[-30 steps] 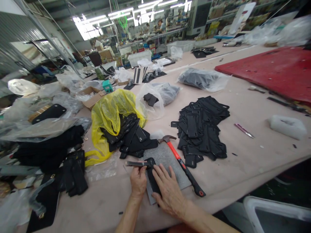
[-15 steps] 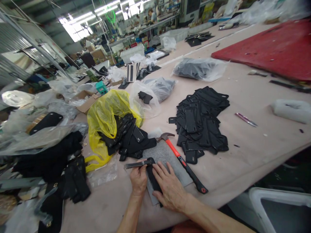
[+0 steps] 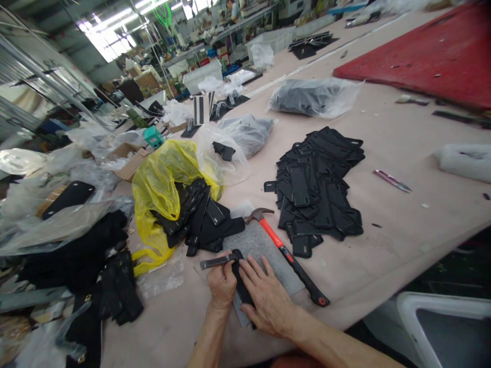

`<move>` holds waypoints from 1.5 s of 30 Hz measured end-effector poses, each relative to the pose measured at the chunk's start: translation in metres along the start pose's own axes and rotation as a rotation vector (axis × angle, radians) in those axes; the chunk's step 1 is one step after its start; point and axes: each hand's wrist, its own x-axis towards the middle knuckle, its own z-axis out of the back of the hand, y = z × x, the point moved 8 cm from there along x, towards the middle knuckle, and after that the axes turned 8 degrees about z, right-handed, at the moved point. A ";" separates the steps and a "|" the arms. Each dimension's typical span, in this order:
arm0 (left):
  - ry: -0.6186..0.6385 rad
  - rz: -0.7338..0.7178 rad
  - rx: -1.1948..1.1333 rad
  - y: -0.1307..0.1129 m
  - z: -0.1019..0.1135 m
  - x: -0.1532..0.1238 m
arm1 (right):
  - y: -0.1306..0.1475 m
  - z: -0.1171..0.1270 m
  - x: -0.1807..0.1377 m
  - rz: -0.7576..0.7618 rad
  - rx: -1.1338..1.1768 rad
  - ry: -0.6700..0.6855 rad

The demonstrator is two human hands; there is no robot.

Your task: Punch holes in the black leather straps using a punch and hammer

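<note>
My left hand (image 3: 222,284) is closed around a flat, dark grey metal bar (image 3: 217,261), whose inner end lies over the top of a narrow black piece (image 3: 241,289). Whether the bar presses into the piece I cannot tell. Flat across that piece rests my right hand (image 3: 267,296), fingers stretched out, partly covering it. Beneath both is a grey slab (image 3: 273,255). A claw hammer (image 3: 286,255) with a red and black handle lies across the slab, to the right of my hands.
Flat black pieces (image 3: 314,189) are heaped beyond the hammer. A yellow plastic bag (image 3: 157,179) spills similar pieces at left. Small purple-handled scissors or snips (image 3: 392,181) lie at right, near a clear-wrapped roll (image 3: 466,161). A red board (image 3: 429,56) occupies the far right.
The whole view has shifted slightly. My left hand and the metal bar have moved a little to the right; my right hand stays on the black piece.
</note>
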 end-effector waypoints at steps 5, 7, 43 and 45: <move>-0.010 -0.043 0.033 -0.003 -0.005 0.002 | 0.000 0.000 0.001 -0.003 0.014 -0.012; -0.008 -0.056 0.040 -0.004 -0.005 0.003 | 0.003 0.004 0.001 0.013 0.040 -0.022; 0.061 0.001 -0.113 -0.006 -0.009 0.002 | 0.019 0.253 -0.020 -0.065 0.075 -0.598; 0.063 -0.013 -0.115 -0.006 -0.010 0.001 | 0.035 0.234 -0.015 0.074 -0.097 -0.408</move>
